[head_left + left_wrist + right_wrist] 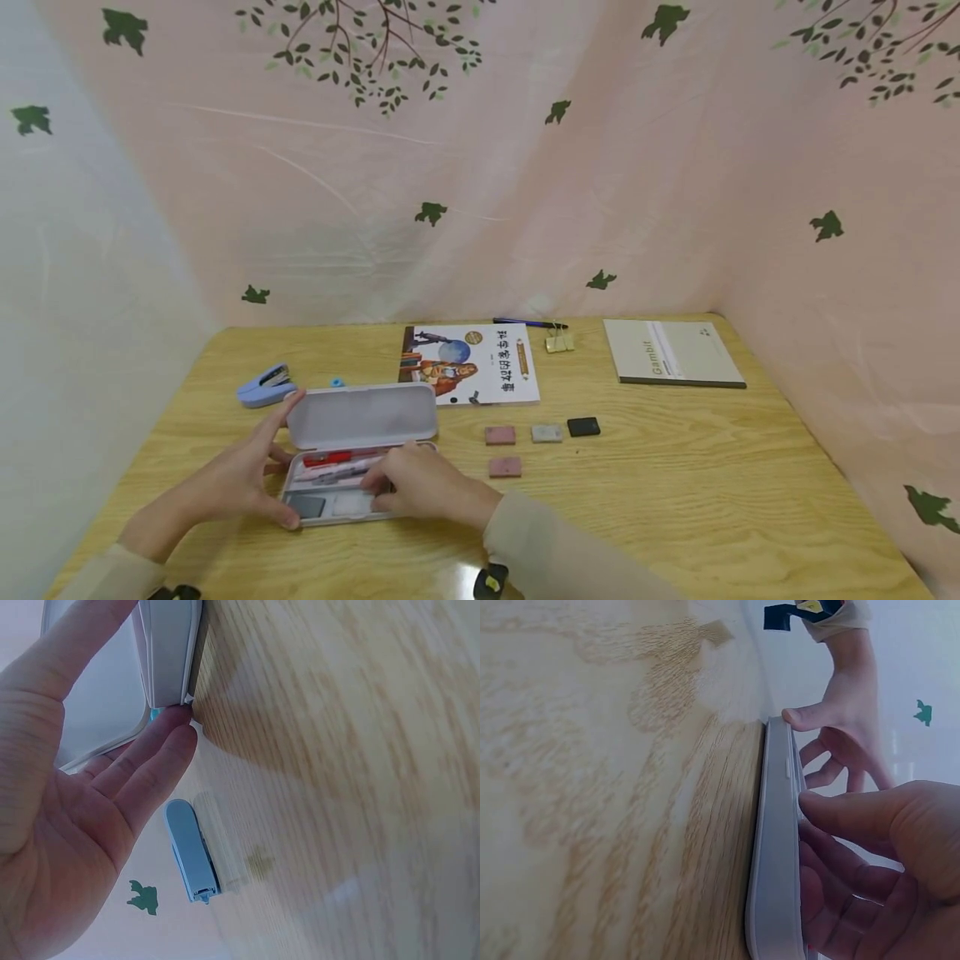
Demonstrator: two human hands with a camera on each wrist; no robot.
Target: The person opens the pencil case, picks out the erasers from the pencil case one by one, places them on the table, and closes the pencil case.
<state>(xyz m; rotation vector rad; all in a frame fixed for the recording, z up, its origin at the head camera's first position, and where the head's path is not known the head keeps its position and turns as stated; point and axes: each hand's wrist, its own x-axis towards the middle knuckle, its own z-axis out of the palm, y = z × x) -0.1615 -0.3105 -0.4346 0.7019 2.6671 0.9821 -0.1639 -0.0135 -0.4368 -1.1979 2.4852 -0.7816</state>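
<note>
A pale grey pencil case (pixel 362 415) lies with its lid raised. Red and white pens (pixel 337 471) fill its rear compartment; a dark grey block (pixel 306 506) and a whitish block (pixel 351 502) lie in the front one. My left hand (pixel 236 479) spans the case's left end, thumb at the front corner and index finger at the lid's edge. In the left wrist view the other fingers (pixel 154 761) stretch along its end. My right hand (pixel 420 483) reaches into the front compartment beside the whitish block, fingers bent; I cannot tell whether it pinches anything.
A blue stapler (pixel 266 387) stands left of the lid. Behind are a picture book (pixel 487 367), a pen (pixel 528 322), a gold binder clip (pixel 558 342) and a notebook (pixel 675 354). Pink blocks (pixel 500 435), a white block (pixel 547 433) and a black block (pixel 583 427) lie right of the case.
</note>
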